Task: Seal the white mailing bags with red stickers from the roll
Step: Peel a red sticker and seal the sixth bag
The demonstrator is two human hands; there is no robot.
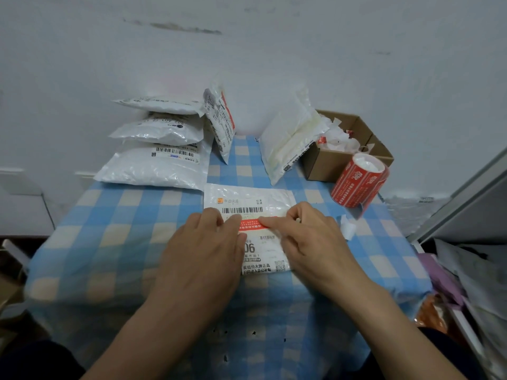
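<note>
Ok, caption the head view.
Left hand and right hand press a red sticker onto a white mailing bag; sticker roll nearby.

Room backdrop: plain wall, cloth-covered table, soft even light.
Pale bluish-white wall (pixel 384 64) fills the upper half of the frame, scuffed, with a dark smear (pixel 175 26) at upper centre; table under a blue-and-cream checked cloth (pixel 109 242) at centre, draped over the near edge; grey panel edge (pixel 466 193) slanting at the right edge; dark floor (pixel 24 239) at the left edge, indistinct.
</note>
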